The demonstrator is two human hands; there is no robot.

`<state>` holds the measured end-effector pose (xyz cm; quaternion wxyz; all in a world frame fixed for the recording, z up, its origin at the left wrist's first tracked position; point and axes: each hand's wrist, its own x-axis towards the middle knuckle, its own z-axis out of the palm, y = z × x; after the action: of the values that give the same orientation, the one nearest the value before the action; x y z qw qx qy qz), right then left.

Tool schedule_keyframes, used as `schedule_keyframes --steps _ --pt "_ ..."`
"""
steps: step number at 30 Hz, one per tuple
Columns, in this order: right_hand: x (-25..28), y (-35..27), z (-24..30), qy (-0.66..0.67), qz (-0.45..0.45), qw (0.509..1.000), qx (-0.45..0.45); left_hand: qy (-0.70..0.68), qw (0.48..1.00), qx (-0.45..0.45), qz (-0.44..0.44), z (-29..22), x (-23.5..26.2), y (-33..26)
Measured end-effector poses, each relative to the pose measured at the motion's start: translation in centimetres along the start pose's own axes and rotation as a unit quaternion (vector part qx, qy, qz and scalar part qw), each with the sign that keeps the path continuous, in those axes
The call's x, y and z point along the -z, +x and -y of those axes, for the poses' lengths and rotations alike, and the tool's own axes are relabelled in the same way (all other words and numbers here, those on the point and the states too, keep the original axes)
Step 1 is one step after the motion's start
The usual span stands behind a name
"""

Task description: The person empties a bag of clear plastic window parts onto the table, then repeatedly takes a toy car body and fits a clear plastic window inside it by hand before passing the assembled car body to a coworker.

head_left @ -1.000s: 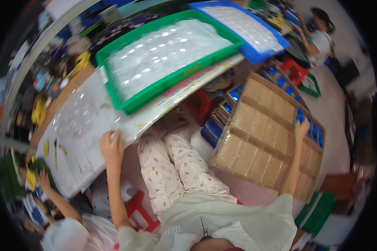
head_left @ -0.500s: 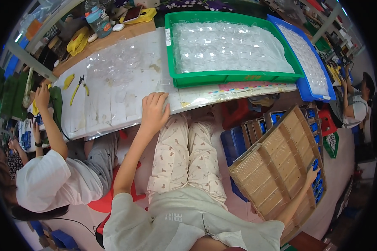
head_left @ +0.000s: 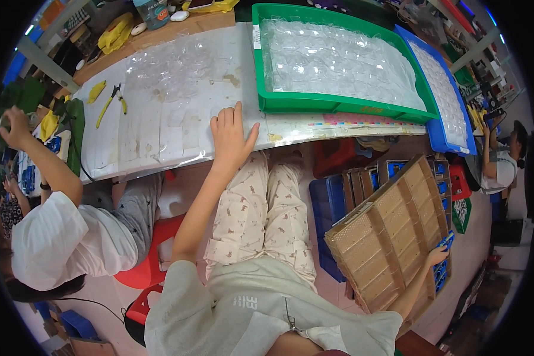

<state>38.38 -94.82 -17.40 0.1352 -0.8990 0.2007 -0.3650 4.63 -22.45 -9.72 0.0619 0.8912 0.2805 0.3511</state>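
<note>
**Left palm on the bench, right hand at the carton**

The left hand [head_left: 231, 137] lies flat, fingers spread, holding nothing, on the white worktable [head_left: 160, 133] near its front edge. The right hand [head_left: 438, 255] touches the cardboard divider box [head_left: 391, 237] beside the chair, its grip unclear. Bracing firmly should steady that sideways reach. The green tray [head_left: 338, 105] crowds the right; clear sheet lies leftward.

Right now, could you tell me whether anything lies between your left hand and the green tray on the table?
Nothing visible does. The left hand rests flat on the white table edge, and only bare tabletop separates it from the green tray up to its right.
</note>
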Motion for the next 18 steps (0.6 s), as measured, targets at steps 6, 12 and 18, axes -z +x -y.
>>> schedule_keyframes --steps 6,12,18 --pt "6.4 -3.1 8.4 0.247 -0.128 0.96 -0.015 -0.045 0.998 0.006 0.043 0.2 1.4 -1.3" --pt "17.6 -13.9 19.0 0.63 0.203 0.726 -0.186 -0.057 0.992 -0.089 0.071 -0.7 2.7 -3.9" --pt "23.2 -26.3 26.9 0.628 0.424 0.582 -0.294 -0.162 0.97 -0.145 0.111 -3.4 3.0 -6.8"
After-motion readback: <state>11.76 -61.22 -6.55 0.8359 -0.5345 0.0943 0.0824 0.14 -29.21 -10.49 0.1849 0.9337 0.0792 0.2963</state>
